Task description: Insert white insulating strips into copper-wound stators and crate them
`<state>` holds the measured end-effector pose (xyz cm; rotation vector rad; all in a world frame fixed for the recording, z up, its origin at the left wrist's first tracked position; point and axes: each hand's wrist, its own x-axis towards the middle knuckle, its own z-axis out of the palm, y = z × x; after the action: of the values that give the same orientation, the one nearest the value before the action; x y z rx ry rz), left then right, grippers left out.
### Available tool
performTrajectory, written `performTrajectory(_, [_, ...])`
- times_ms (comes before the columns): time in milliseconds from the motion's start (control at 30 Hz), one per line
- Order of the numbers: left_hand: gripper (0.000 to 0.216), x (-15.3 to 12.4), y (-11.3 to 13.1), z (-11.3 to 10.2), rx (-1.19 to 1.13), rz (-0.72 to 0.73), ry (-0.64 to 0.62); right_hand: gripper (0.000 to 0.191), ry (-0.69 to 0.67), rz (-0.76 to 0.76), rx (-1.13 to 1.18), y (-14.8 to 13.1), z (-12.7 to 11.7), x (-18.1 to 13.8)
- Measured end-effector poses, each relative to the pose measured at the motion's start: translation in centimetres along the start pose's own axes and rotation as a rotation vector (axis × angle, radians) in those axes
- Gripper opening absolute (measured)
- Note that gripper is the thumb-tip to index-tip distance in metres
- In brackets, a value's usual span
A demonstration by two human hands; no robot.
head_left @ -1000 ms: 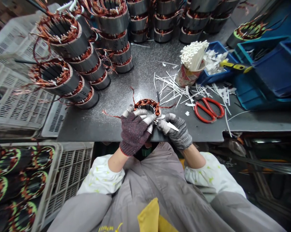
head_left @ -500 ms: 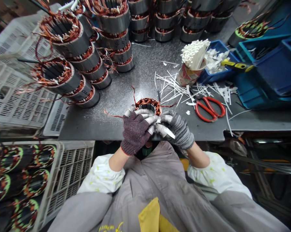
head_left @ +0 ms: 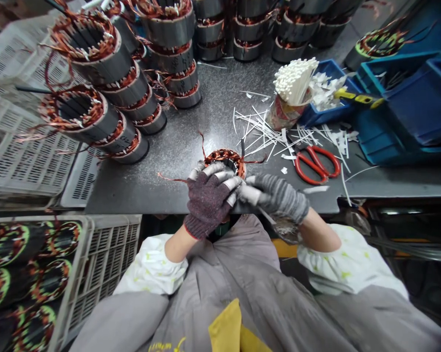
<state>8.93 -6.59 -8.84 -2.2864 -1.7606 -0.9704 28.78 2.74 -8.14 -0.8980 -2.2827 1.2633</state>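
Note:
A motor stator [head_left: 226, 160] with copper windings stands at the near edge of the dark bench [head_left: 191, 142]. My left hand [head_left: 209, 195], in a dark maroon glove with white fingertips, wraps round the stator's near side. My right hand [head_left: 275, 194], in a grey striped glove, is closed with its fingers pinched at the stator's right rim, close against my left fingertips. What it pinches is too small to name. Loose copper wire ends stick out from the stator to the left and back.
Stacks of wound stators [head_left: 106, 88] fill the bench's left and back. A cup of white strips [head_left: 292, 95], scattered strips, red scissors [head_left: 316, 164] and blue bins [head_left: 407, 102] lie to the right. White crates [head_left: 18, 146] stand left; one holds finished stators [head_left: 26, 274].
My right hand has turned and its wrist swung out to the right; the white strip seen in it earlier no longer shows. My left hand stays on the stator.

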Motion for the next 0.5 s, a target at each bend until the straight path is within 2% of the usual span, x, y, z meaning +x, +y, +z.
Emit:
performTrajectory(33, [0.029, -0.2, -0.1, -0.1, 0.01, -0.011, -0.004, 0.025, -0.055, -0.003, 0.035, -0.2, 0.0, 0.2])
performTrajectory(100, [0.028, -0.7, -0.5, -0.3, 0.024, -0.06, 0.008, 0.027, -0.073, -0.006, 0.176, -0.6, 0.1, 0.5])
performTrajectory(233, [0.02, -1.2, -1.4, -0.2, 0.036, -0.066, -0.01, 0.034, 0.084, 0.147, 0.584, -0.8, 2.0, 0.0])
performTrajectory(300, [0.02, -1.2, -1.8, -0.2, 0.037, -0.06, -0.038, 0.035, 0.166, 0.23, 0.675, -0.6, 3.2, -1.0])
performTrajectory(400, [0.019, -0.9, -2.0, -0.3, -0.005, -0.053, -0.081, 0.032, 0.268, 0.207, 0.582, -0.4, 4.0, -2.5])
performTrajectory(500, [0.018, -0.7, -1.4, -0.5, -0.078, 0.02, -0.1, 0.034, 0.387, 0.083, 0.316, -0.3, 3.4, -1.9])
